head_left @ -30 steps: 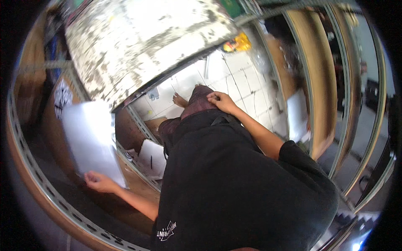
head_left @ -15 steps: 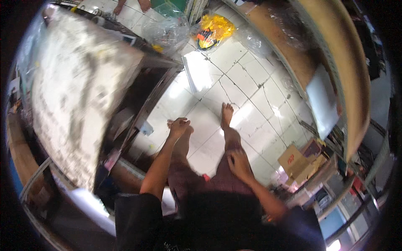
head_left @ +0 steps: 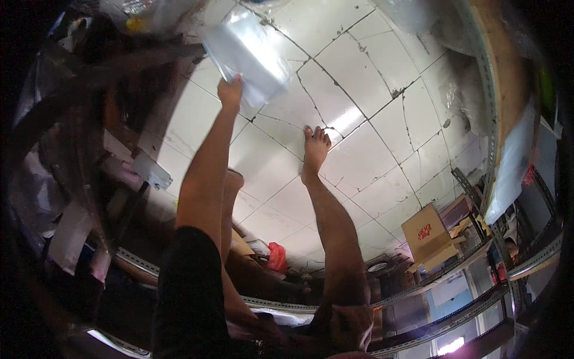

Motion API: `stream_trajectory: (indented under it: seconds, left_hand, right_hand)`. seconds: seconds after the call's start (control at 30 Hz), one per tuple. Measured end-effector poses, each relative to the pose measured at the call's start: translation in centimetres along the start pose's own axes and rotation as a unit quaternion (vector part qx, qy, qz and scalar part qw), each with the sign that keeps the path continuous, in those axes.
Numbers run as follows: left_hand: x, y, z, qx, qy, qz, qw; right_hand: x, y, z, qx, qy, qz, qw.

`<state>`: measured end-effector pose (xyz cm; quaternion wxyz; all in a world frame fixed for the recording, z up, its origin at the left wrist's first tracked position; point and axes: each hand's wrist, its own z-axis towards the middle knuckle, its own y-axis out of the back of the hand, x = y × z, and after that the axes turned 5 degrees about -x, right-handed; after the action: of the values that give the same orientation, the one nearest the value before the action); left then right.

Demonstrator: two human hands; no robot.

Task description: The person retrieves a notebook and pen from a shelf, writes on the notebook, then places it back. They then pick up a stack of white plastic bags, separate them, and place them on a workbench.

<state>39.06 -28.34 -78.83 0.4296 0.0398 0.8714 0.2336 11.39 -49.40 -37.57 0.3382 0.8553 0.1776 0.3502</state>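
Observation:
My left arm reaches forward over the tiled floor (head_left: 287, 197). At its end my left hand (head_left: 230, 91) pinches the near edge of a flat, glossy, clear plastic sheet or bag (head_left: 254, 57); I cannot tell which. The far part of the plastic catches the light, above or against the tiles. My right hand (head_left: 353, 326) seems to be at my right knee, low in the view. It is dim there, and its fingers do not show clearly. My bare right foot (head_left: 315, 146) stands on the tiles, to the right of the plastic.
An open cardboard box (head_left: 426, 233) sits by metal-framed shelving on the right. A white plastic-wrapped sheet (head_left: 508, 167) hangs along that shelf's edge. A red plastic bag (head_left: 276, 257) lies below, between my legs. Dark shelving (head_left: 89, 137) crowds the left side.
I have bent lower, closer to the floor. My left hand has reached forward and taken hold of the clear plastic that lay on the tiles. My right hand has dropped low in the view.

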Motion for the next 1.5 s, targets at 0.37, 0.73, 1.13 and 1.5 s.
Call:
stream_trajectory:
  seconds: [0.37,0.73,1.13,1.5]
  left_hand:
    - [-36.1,29.2,-37.7,0.288,0.226,-0.181,0.913]
    - [-47.0,45.2,-52.1,0.284,0.063,-0.343,0.893]
    - [-49.7,51.3,-51.3,0.102,-0.068,-0.348,0.93]
    - [-51.8,57.0,-49.1,-0.36,-0.228,-0.159,0.891]
  right_hand:
    - [6.2,12.9,-6.0,0.114,-0.263,0.364,0.886]
    - [30.8,32.2,-10.1,0.41,-0.005,0.542,0.734]
    - [46.0,33.4,-15.8,0.411,0.195,0.427,0.781]
    - [55.6,23.6,-21.5,0.34,0.202,0.408,0.823]
